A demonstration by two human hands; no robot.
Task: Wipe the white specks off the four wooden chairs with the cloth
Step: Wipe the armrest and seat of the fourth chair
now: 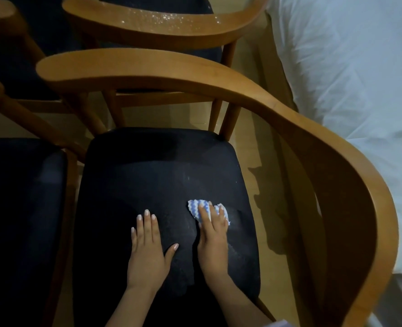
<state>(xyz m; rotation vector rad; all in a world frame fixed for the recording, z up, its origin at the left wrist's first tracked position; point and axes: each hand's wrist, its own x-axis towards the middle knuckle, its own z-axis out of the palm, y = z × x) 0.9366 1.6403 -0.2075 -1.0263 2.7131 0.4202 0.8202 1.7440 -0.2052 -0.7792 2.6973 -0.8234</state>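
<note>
While my left hand (147,250) lies flat and open on the dark seat (148,175) at about 7 o'clock, holding nothing, my right hand (213,241) at about 5 o'clock presses the cloth (198,206) down on the same seat, fingers spread over it. Faint pale smears show on the seat between and around my hands. Up at 12 o'clock, white specks (162,20) dust the back rail (101,14) of the chair behind, and at 3 o'clock a white sheet (348,67) lies beside my chair's curved rail (313,138).

Bare forearms, long, seemingly pale-polished nails.
</note>
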